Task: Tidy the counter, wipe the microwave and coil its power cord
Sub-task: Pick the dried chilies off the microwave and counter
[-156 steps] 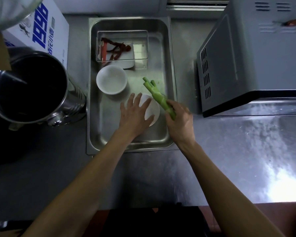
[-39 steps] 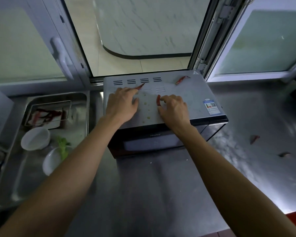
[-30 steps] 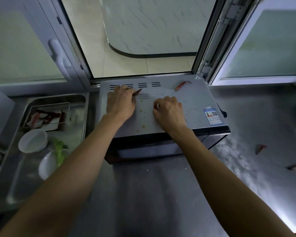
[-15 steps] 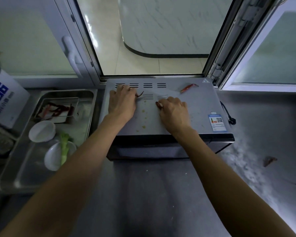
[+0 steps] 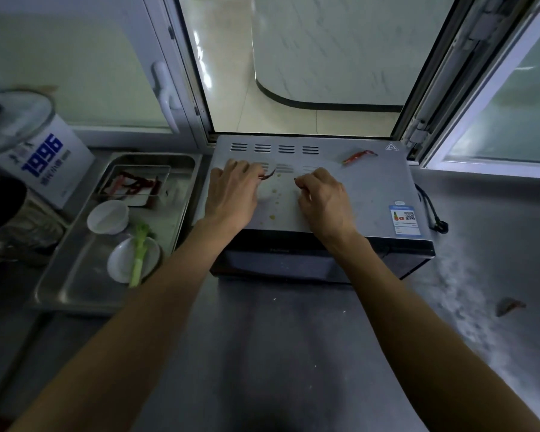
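The grey microwave (image 5: pixel 368 194) stands against the open window, with yellowish spots (image 5: pixel 274 198) on its top. My left hand (image 5: pixel 231 194) rests on the top at the left, and its fingertips pinch the end of a dried red chili (image 5: pixel 269 174). My right hand (image 5: pixel 323 196) is beside it, fingers curled round a small chili piece that is barely visible at the fingertips. Another dried chili (image 5: pixel 359 156) lies at the top's back right. The black power cord (image 5: pixel 428 207) hangs loose on the microwave's right side, its plug (image 5: pixel 442 227) on the counter.
Left of the microwave, a steel tray (image 5: pixel 184 194) holds a clear box of chilies (image 5: pixel 134 185), a white bowl (image 5: pixel 108 216) and a plate with a scallion (image 5: pixel 139 251). A white box (image 5: pixel 44 163) and a pot (image 5: pixel 0 210) stand farther left. A chili piece (image 5: pixel 510 305) lies on the counter at right.
I turned from the tray, where my right hand held the scallion, to the microwave. Over the last second both hands stayed on its top, fingers closing on the chilies.
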A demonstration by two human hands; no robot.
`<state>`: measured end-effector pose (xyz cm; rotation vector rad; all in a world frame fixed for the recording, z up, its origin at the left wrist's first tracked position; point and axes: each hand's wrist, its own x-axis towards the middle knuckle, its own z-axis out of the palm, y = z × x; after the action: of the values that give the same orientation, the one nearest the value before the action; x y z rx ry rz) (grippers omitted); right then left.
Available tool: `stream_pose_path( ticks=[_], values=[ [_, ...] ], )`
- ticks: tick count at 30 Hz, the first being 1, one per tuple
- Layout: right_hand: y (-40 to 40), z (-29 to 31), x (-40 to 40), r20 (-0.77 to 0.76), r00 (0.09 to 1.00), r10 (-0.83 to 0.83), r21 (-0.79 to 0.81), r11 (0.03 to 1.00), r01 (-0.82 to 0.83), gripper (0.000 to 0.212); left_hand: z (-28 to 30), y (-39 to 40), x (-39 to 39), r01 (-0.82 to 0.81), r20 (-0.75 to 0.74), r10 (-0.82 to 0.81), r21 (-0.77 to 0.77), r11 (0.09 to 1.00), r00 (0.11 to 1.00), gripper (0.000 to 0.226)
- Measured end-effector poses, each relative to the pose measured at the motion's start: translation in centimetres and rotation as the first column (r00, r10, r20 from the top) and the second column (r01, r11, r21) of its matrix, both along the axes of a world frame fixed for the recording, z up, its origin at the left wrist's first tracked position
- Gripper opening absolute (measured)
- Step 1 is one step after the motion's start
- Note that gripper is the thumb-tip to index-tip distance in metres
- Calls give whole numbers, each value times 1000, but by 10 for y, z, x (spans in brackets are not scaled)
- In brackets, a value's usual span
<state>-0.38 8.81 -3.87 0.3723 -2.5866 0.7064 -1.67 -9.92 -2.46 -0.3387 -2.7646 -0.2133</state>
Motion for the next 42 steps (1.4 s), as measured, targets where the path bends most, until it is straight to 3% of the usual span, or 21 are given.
stream_pose_path(
  ticks=[9,19,29,35,42],
  values=[
    [-55,0,32,-110,976,188,-129,971,-202,19,-8,-61,74,-65,-100,81,155,986,992,20],
    [-199,-2,73,-98,928,360,-123,921,-370,20,-28,-210,138,-222,-86,244,208,953,966,20],
    [-341,-21,117,-73,947,311,-206,925,-320,15,-40,-350,182,-227,-62,253,277,934,965,32],
    [-358,-34,113,-59,961,271,-188,942,-277,17,-48,-371,172,-207,-45,226,262,943,973,30],
    [-350,-54,76,-55,974,220,-228,947,-227,20,-66,-372,131,-210,82,200,152,966,976,21]
  ],
)
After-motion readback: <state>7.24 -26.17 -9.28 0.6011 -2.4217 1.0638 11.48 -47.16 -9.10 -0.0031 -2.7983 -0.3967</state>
